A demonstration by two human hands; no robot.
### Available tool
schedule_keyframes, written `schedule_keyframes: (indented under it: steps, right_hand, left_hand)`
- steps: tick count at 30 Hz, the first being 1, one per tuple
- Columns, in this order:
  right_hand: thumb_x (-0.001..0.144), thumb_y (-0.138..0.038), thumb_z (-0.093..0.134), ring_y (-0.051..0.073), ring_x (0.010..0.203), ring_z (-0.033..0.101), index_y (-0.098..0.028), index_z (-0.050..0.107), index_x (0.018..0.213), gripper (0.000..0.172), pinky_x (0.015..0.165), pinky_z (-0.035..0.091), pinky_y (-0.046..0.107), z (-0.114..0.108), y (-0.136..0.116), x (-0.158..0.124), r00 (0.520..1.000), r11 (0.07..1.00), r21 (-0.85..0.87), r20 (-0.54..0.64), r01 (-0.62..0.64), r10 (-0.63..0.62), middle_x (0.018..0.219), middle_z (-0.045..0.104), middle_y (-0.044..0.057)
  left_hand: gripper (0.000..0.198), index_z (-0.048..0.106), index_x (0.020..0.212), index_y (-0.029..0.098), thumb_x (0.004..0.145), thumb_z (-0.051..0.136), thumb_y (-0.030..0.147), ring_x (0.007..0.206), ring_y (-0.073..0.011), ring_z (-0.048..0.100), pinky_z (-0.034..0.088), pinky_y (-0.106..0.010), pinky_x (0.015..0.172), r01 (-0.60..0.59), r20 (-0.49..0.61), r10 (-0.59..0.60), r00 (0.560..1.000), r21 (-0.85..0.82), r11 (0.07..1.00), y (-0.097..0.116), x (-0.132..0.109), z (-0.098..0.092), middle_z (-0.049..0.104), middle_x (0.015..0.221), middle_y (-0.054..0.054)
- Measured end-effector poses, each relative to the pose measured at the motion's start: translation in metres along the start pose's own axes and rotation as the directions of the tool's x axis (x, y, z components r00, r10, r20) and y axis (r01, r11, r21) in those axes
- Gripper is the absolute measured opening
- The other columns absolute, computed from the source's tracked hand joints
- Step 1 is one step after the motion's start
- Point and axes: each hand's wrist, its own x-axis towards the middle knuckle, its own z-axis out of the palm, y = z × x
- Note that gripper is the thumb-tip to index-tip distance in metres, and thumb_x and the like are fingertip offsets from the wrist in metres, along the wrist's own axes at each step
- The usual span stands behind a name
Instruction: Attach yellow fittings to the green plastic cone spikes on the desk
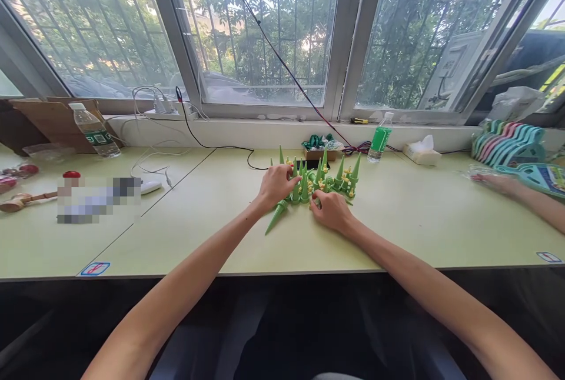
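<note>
Green plastic watering spikes (pixel 304 189) with small yellow valves stand point-up in a tight cluster on the table, several of them. One green spike (pixel 276 217) lies on its side at the cluster's front left, its tip towards me. My left hand (pixel 278 185) is at the left of the group, thumb and fingers closed around a spike, which they partly hide. At the front, my right hand (pixel 332 210) has its fingers bent in a pinch against the lower part of the cluster; what is between them is hidden.
Behind the cluster is a small open box (pixel 312 155) with dark green material. A water bottle (pixel 379 139) and a tissue box (pixel 422 153) stand back right. Another person's hand (pixel 497 185) rests beside turquoise dustpan-like items (pixel 532 174). Left are a bottle (pixel 95 132), cables and a wooden toy (pixel 26 200).
</note>
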Motion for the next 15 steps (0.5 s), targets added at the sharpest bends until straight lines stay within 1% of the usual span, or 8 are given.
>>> schedule_keyframes:
  steps: [2,4,7,9,10,11,13,15]
  right_hand:
    - [0.090,-0.032,0.052,0.020,0.068,0.066,-0.019,0.065,0.099,0.020,0.061,0.035,0.027,0.000,0.000,0.000,1.000,1.000,0.004,0.010,-0.005,0.005,0.071,0.071,0.003]
    - [0.088,-0.033,0.054,0.021,0.069,0.067,-0.019,0.064,0.100,0.021,0.062,0.036,0.027,-0.001,-0.001,0.000,1.000,1.000,-0.001,0.026,-0.004,0.004,0.071,0.071,0.004]
    - [0.088,-0.035,0.054,0.021,0.068,0.066,-0.019,0.064,0.100,0.022,0.062,0.036,0.027,-0.001,0.000,0.000,0.999,1.000,0.000,0.049,0.006,-0.006,0.071,0.071,0.004]
    - [0.088,-0.036,0.054,0.021,0.069,0.066,-0.019,0.064,0.099,0.022,0.062,0.036,0.027,-0.001,0.000,0.000,0.998,1.000,0.000,0.063,0.017,-0.017,0.071,0.071,0.005]
    - [0.088,-0.036,0.054,0.021,0.070,0.066,-0.019,0.063,0.099,0.022,0.062,0.036,0.027,0.000,0.001,0.000,0.997,1.000,-0.002,0.069,0.021,-0.021,0.072,0.071,0.005]
    - [0.088,-0.035,0.054,0.022,0.071,0.066,-0.018,0.063,0.099,0.022,0.062,0.036,0.027,0.000,0.001,0.000,0.997,1.000,-0.005,0.073,0.026,-0.025,0.073,0.071,0.006]
    - [0.088,-0.034,0.054,0.023,0.074,0.067,-0.018,0.063,0.099,0.022,0.062,0.036,0.027,0.002,0.002,0.000,0.996,0.999,-0.007,0.079,0.031,-0.031,0.074,0.071,0.007]
    - [0.088,-0.033,0.053,0.023,0.074,0.067,-0.018,0.062,0.100,0.021,0.062,0.035,0.027,0.002,0.002,0.000,0.996,0.999,0.001,0.086,0.035,-0.035,0.075,0.071,0.007]
  left_hand:
    - [0.032,0.064,0.068,0.017,0.081,0.067,0.046,0.059,-0.0159,0.053,0.036,-0.028,0.058,-0.001,-0.004,0.001,1.000,-0.006,1.000,0.000,-0.002,-0.001,0.061,0.063,-0.003]
    - [0.028,0.066,0.077,0.017,0.082,0.066,0.044,0.058,-0.0151,0.052,0.037,-0.028,0.059,-0.005,-0.029,0.004,1.000,-0.045,0.999,0.001,-0.004,-0.004,0.060,0.061,-0.001]
    - [0.023,0.065,0.091,0.018,0.087,0.058,0.039,0.054,-0.0127,0.049,0.038,-0.026,0.060,-0.005,-0.144,-0.014,0.990,-0.127,0.992,-0.002,-0.009,-0.013,0.057,0.060,0.002]
    - [0.019,0.063,0.090,0.018,0.089,0.054,0.035,0.053,-0.0122,0.049,0.039,-0.026,0.060,0.031,-0.194,-0.057,0.979,-0.136,0.990,-0.008,-0.013,-0.019,0.058,0.060,0.002]
    - [0.017,0.063,0.087,0.018,0.088,0.054,0.032,0.054,-0.0126,0.050,0.040,-0.026,0.060,0.054,-0.173,-0.074,0.982,-0.114,0.992,-0.014,-0.015,-0.022,0.059,0.061,0.001]
    - [0.014,0.064,0.082,0.019,0.086,0.055,0.030,0.056,-0.0134,0.053,0.040,-0.026,0.060,0.087,-0.126,-0.097,0.987,-0.081,0.993,-0.020,-0.016,-0.025,0.061,0.062,0.000]
    - [0.012,0.064,0.075,0.019,0.081,0.059,0.028,0.062,-0.0158,0.058,0.042,-0.027,0.060,0.157,0.020,-0.157,0.987,-0.037,0.987,-0.033,-0.021,-0.028,0.067,0.068,-0.003]
    - [0.013,0.066,0.072,0.020,0.079,0.062,0.030,0.063,-0.0166,0.061,0.043,-0.027,0.060,0.174,0.145,-0.170,0.975,-0.018,0.985,-0.047,-0.026,-0.029,0.069,0.071,-0.003]
